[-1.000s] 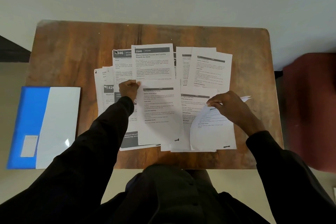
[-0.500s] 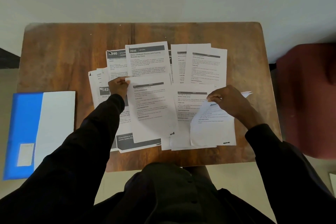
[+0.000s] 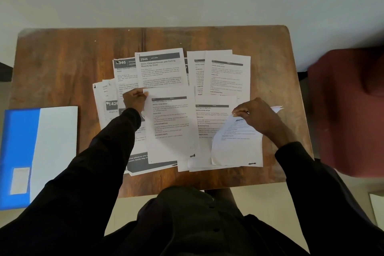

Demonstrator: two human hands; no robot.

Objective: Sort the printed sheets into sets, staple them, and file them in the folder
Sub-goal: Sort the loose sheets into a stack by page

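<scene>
Printed sheets: spread overlapping across the middle of the wooden table, text up, so headers can be compared; not yet sorted into sets.
Left hand: closed in a pinch on the top-left corner of the centre sheet; likely to shift it or to hold it against its neighbours.
Right hand: fingers closed on the top edge of the curled sheet, which bows up off the pile; lifted probably to read it or to see what lies under.
2946 sheets: two pages with the same number header, one overlapping the other at the far side; looks like a set starting to form.
Right-far sheets: two or three stacked askew; text too small to read.
Folder: blue, beside the table's left edge, white sheet on it, well apart from the hands; parked for the filing step.
Stapler: none in view.
Stage: judged early, sorting only; no stapling or filing seen.
Risk: thin paper, a corner pinch could drag the sheets beneath.
</scene>
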